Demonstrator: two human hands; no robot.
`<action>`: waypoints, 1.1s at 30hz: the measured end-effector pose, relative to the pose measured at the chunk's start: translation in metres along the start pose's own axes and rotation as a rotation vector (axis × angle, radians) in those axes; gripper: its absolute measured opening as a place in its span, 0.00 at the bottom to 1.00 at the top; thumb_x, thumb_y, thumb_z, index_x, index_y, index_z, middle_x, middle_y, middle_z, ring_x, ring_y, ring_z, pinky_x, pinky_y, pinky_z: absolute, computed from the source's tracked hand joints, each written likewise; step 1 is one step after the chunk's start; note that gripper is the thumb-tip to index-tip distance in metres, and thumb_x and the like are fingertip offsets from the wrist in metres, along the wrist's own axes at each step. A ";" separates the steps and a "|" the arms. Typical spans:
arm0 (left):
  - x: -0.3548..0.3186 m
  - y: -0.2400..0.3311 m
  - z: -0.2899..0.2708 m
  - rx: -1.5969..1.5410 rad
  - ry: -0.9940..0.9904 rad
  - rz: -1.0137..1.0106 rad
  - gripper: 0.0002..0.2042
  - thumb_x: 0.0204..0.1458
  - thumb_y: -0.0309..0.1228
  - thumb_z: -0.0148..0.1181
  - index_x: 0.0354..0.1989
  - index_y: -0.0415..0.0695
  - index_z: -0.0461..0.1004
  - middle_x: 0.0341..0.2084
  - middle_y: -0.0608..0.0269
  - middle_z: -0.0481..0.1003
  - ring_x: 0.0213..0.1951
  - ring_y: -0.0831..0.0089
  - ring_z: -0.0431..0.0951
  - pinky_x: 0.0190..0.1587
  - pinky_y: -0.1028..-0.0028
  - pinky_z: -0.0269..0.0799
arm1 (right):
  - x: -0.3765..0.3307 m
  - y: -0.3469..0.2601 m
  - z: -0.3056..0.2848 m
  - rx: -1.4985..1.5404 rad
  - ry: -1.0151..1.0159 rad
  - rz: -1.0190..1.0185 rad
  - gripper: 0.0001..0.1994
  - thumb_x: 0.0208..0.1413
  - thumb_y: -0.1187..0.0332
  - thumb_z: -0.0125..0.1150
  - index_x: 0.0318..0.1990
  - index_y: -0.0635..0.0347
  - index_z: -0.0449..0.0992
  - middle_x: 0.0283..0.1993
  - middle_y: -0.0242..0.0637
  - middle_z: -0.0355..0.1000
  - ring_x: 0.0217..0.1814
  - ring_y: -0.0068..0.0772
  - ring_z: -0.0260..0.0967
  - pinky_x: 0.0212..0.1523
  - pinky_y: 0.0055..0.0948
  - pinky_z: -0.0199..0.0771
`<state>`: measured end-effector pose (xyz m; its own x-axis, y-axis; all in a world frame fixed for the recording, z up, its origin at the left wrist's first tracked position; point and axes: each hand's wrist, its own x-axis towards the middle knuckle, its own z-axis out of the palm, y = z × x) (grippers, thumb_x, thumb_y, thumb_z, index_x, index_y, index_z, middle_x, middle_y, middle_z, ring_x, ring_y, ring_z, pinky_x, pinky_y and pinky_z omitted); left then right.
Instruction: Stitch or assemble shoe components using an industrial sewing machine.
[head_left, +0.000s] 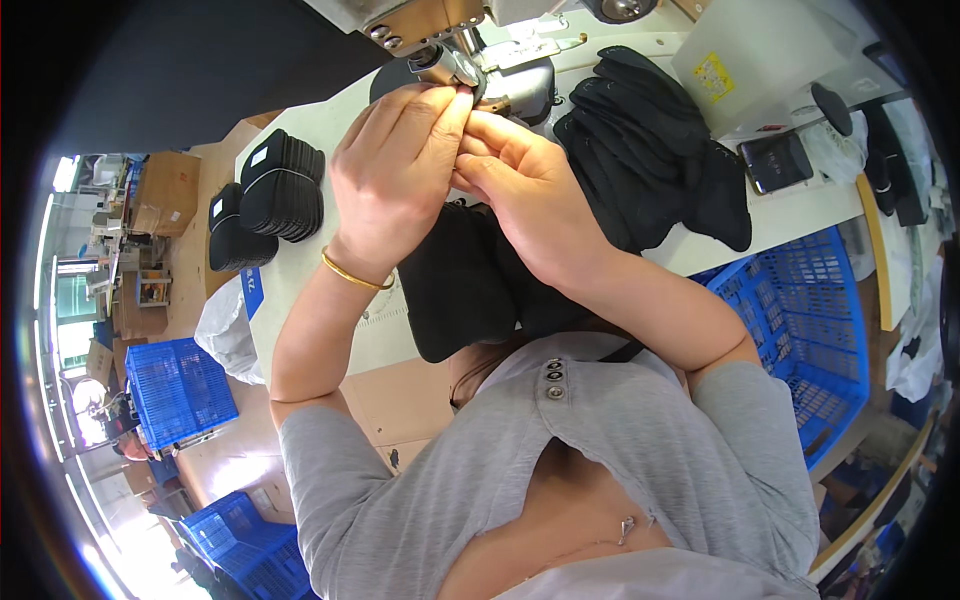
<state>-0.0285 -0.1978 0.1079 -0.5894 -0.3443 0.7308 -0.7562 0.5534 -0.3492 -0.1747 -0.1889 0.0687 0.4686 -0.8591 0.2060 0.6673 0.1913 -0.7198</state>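
While your left hand [395,170] and right hand [525,190] meet under the sewing machine head [440,45], both sets of fingertips pinch together at the needle area; what they pinch is too small to tell. A black fabric piece [460,285] lies on the white table [320,130] beneath your wrists, just in front of your chest, its long axis running from the machine toward you. You have two bundles of black pieces [265,195] banded at your left, one heap of black pieces [650,150] at your right, and a gold bangle [352,272] on your left wrist. Three blue crates show: one [800,310] right of the table, two [175,385] on the floor at left. A bright window [70,300] lights the workshop's left side.
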 end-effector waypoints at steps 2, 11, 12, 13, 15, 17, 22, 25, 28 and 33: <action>0.002 0.002 0.000 0.003 -0.004 -0.035 0.16 0.35 0.24 0.62 0.37 0.37 0.80 0.33 0.62 0.78 0.36 0.66 0.80 0.37 0.70 0.78 | 0.000 -0.001 0.001 -0.002 0.019 -0.004 0.17 0.63 0.81 0.46 0.59 0.72 0.69 0.52 0.36 0.74 0.51 0.18 0.70 0.54 0.20 0.71; 0.008 0.008 0.000 -0.061 0.027 -0.163 0.11 0.38 0.22 0.62 0.33 0.40 0.79 0.29 0.63 0.77 0.32 0.66 0.78 0.32 0.71 0.75 | 0.000 -0.003 -0.003 -0.143 0.081 -0.036 0.09 0.63 0.77 0.49 0.46 0.69 0.74 0.38 0.28 0.73 0.38 0.13 0.65 0.38 0.18 0.66; 0.009 0.009 -0.001 -0.061 0.027 -0.162 0.11 0.38 0.22 0.62 0.33 0.40 0.79 0.29 0.63 0.77 0.32 0.66 0.78 0.32 0.71 0.75 | 0.001 -0.001 -0.007 -0.285 0.055 -0.050 0.07 0.63 0.76 0.50 0.42 0.69 0.75 0.33 0.25 0.71 0.33 0.11 0.61 0.33 0.18 0.63; 0.009 0.010 -0.002 -0.058 0.013 -0.173 0.11 0.37 0.22 0.62 0.33 0.40 0.78 0.28 0.63 0.76 0.31 0.66 0.78 0.31 0.71 0.75 | 0.001 0.000 -0.006 -0.285 0.054 -0.051 0.07 0.63 0.76 0.50 0.42 0.69 0.75 0.33 0.25 0.71 0.33 0.11 0.61 0.33 0.18 0.63; 0.011 0.013 -0.004 -0.057 0.002 -0.182 0.11 0.37 0.21 0.62 0.33 0.40 0.78 0.28 0.63 0.76 0.30 0.66 0.77 0.31 0.70 0.74 | 0.003 0.000 -0.005 -0.283 0.058 -0.070 0.06 0.62 0.74 0.52 0.37 0.68 0.73 0.27 0.22 0.67 0.29 0.11 0.55 0.27 0.19 0.57; 0.013 0.015 -0.005 -0.065 -0.042 -0.226 0.10 0.37 0.21 0.61 0.32 0.40 0.77 0.28 0.63 0.75 0.30 0.65 0.77 0.30 0.70 0.74 | 0.004 0.004 -0.010 -0.313 0.051 -0.090 0.06 0.62 0.74 0.53 0.36 0.69 0.73 0.26 0.23 0.67 0.28 0.11 0.55 0.26 0.19 0.58; 0.014 0.015 -0.006 -0.104 -0.055 -0.252 0.09 0.38 0.20 0.60 0.31 0.40 0.76 0.28 0.62 0.76 0.30 0.64 0.76 0.30 0.69 0.74 | 0.006 0.005 -0.015 -0.423 0.036 -0.085 0.09 0.60 0.72 0.56 0.31 0.70 0.72 0.23 0.26 0.66 0.27 0.11 0.55 0.25 0.21 0.58; 0.015 0.015 -0.008 -0.150 -0.053 -0.281 0.08 0.39 0.20 0.60 0.31 0.40 0.76 0.28 0.61 0.76 0.30 0.63 0.76 0.31 0.68 0.74 | 0.008 0.010 -0.016 -0.411 0.029 -0.079 0.11 0.59 0.71 0.57 0.27 0.70 0.71 0.20 0.27 0.65 0.25 0.12 0.55 0.24 0.23 0.58; 0.018 0.017 -0.010 -0.181 -0.083 -0.322 0.07 0.42 0.19 0.59 0.32 0.39 0.76 0.29 0.61 0.76 0.30 0.62 0.76 0.32 0.67 0.74 | 0.008 0.008 -0.014 -0.553 0.017 -0.081 0.12 0.57 0.71 0.57 0.25 0.71 0.71 0.19 0.28 0.65 0.24 0.12 0.55 0.23 0.24 0.59; 0.019 0.023 -0.019 -0.195 -0.138 -0.378 0.06 0.45 0.18 0.58 0.32 0.38 0.75 0.30 0.59 0.75 0.33 0.61 0.76 0.34 0.66 0.74 | 0.003 0.008 -0.014 -0.501 0.080 -0.065 0.12 0.57 0.72 0.57 0.24 0.71 0.71 0.19 0.28 0.65 0.25 0.11 0.58 0.25 0.23 0.63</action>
<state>-0.0523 -0.1773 0.1247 -0.3242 -0.6410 0.6957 -0.8658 0.4973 0.0547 -0.1762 -0.1970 0.0547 0.3765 -0.8990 0.2237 0.3248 -0.0980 -0.9407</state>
